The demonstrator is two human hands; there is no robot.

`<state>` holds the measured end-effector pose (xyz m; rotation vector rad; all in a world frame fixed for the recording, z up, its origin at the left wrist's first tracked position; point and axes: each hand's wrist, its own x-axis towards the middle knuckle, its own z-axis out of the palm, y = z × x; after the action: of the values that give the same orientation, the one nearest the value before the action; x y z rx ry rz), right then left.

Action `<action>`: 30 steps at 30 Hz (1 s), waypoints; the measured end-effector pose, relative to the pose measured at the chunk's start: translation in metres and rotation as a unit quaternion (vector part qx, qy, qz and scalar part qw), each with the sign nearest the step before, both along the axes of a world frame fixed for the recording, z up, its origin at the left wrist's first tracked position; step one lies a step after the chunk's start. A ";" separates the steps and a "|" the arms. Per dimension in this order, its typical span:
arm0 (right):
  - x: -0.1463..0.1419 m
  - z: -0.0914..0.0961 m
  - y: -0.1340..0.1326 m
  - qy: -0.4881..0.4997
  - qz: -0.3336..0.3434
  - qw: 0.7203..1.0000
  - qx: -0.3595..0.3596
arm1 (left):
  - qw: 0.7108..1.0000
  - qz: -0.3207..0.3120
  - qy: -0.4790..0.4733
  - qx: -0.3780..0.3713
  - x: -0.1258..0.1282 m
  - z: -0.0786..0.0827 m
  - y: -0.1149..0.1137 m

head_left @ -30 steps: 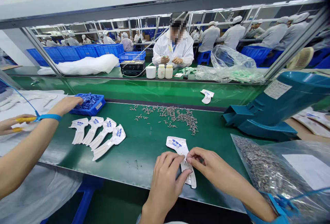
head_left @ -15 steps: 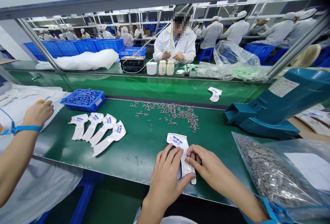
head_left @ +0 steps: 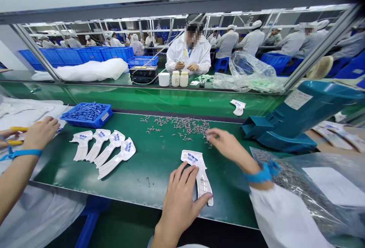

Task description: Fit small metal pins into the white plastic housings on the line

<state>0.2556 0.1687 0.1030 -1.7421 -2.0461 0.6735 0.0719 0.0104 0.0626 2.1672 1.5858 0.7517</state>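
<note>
My left hand (head_left: 182, 198) lies over a white moulded plastic piece (head_left: 196, 164) with blue print, holding it flat on the green belt (head_left: 154, 175). My right hand (head_left: 225, 145) is off that piece, with its fingertips at the edge of a scatter of small metal parts (head_left: 179, 126). Whether those fingers pinch a part is too small to tell. Several matching white pieces (head_left: 102, 149) lie in a row to the left. At the far left, a co-worker's hand (head_left: 41, 133) is near a yellow-handled tool (head_left: 18, 129).
A blue crate (head_left: 87, 115) of small blue parts stands on the belt. On the right are a teal chute (head_left: 285, 134) and a clear bag (head_left: 288, 179) of metal parts. A second green belt (head_left: 171, 101) runs behind, with a co-worker (head_left: 188, 52) in a white coat beyond it.
My right hand has left the white piece and moved up to the metal parts, bringing its blue wristband and white sleeve into view. My left hand stays on the piece.
</note>
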 end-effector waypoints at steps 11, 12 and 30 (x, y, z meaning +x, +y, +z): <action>-0.008 -0.018 0.120 -0.120 -0.140 0.982 -0.031 | 0.999 0.005 0.002 -0.048 -0.004 0.003 -0.002; -0.007 -0.017 0.121 -0.126 -0.130 0.983 -0.032 | 0.999 0.004 0.001 -0.049 -0.004 0.002 -0.002; -0.005 -0.011 -0.106 0.220 0.055 0.963 -0.148 | 1.000 -0.016 -0.005 -0.005 -0.002 0.001 0.001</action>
<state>0.2509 0.0623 0.0925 -1.4555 -1.8058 1.3292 0.0702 0.0117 0.0634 2.1716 1.5438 0.7424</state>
